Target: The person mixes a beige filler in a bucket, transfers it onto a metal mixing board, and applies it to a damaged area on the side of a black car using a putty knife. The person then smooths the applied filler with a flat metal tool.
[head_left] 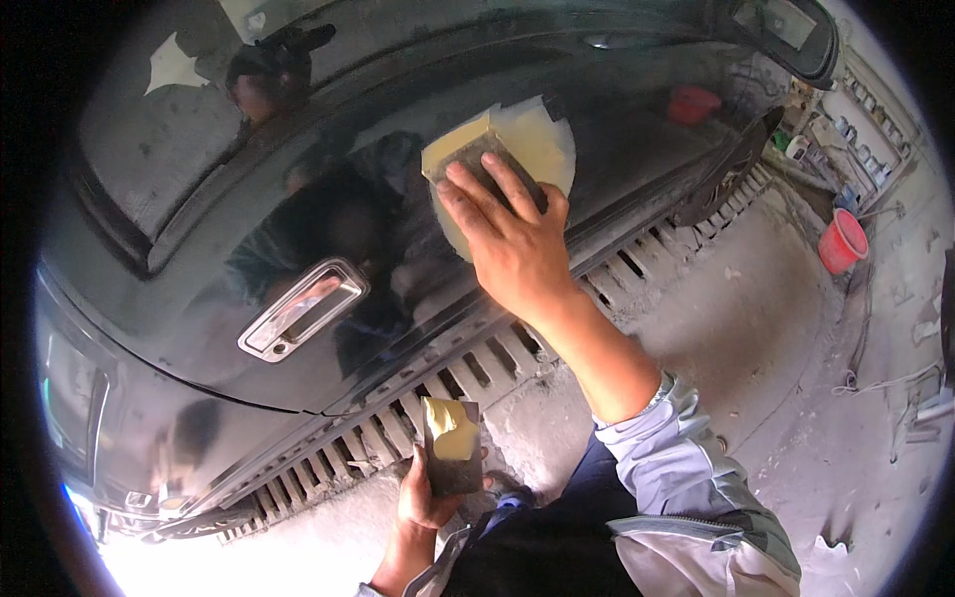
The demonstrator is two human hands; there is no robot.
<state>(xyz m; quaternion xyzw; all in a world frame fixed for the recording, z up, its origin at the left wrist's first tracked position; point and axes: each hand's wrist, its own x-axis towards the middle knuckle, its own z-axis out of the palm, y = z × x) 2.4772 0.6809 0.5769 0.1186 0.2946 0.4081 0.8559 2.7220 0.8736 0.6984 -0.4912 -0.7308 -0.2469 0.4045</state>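
A dark car door point(398, 279) fills the upper left, with a pale yellow filler patch point(555, 149) spread over part of its panel. My right hand point(522, 244) grips a flat grey-brown spreader point(477, 156), laid against that patch with fingers stretched over its back. Fresh yellow filler shows along the spreader's far left edge. Lower down, near my body, my left hand point(426, 502) holds a small dark rectangular plate point(458, 480) by its side. A smooth lump of yellow filler point(453, 430) sits on the plate's upper part. Some of the left fingers are hidden behind the plate.
A chrome door handle point(303, 310) juts out left of my right hand. Below the car runs a slotted floor grate point(468, 373). A red bucket point(844, 242) and shelving with small containers point(865, 139) stand at the right. The side mirror point(786, 35) is at the top right.
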